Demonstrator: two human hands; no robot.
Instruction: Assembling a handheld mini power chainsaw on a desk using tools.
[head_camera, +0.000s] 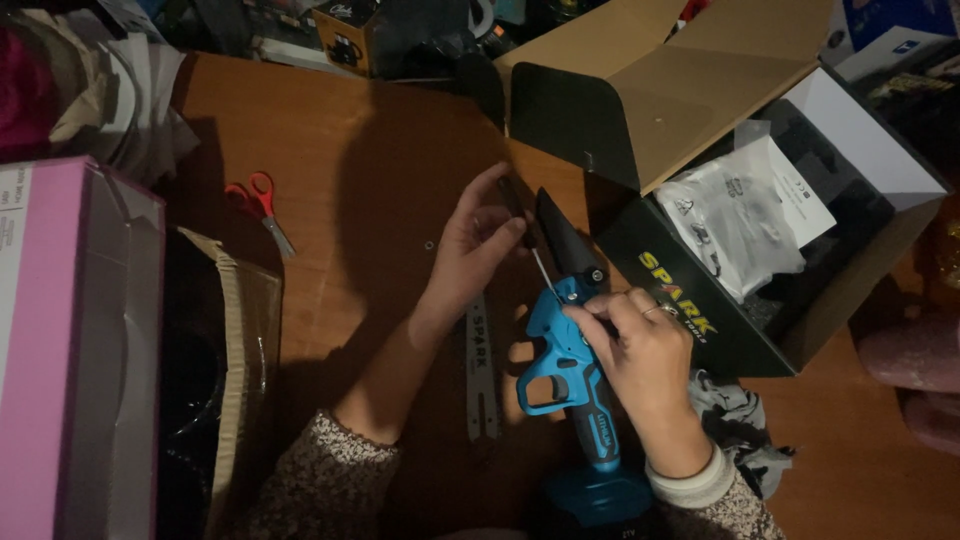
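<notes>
A brown wooden table (330, 150) is seen from above in dim light, crowded at its edges. At two o'clock an opened cardboard box (700, 90) is set, its flaps raised, and a white plastic bag with leaflets (745, 215) is left inside it, not yet taken out. At nine o'clock a pink box (60, 340) is stood, with a dark lined carton (215, 380) just beside it. At the centre, toward five o'clock, a blue cordless mini chainsaw (570, 370) is laid on the table, handle toward the person and black guard (565, 240) pointed to twelve o'clock. Its body is steadied by the right hand (645, 365), whose fingers are curled and pressed together on the housing near the guard. A slim screwdriver (530, 235) is held by the left hand (475, 245); the fingers are pinched round its dark handle and the metal tip is brought to the saw's side cover. A bare guide bar (480, 370) is left flat on the table just at nine o'clock of the saw, not fitted; a chain cannot be made out. The unpacking is judged largely done, the fitting of the bar as left to do. Grey gloves (735, 420) lie at four o'clock, red-handled scissors (258, 205) at ten o'clock, and a small washer (429, 244) near the left hand.
</notes>
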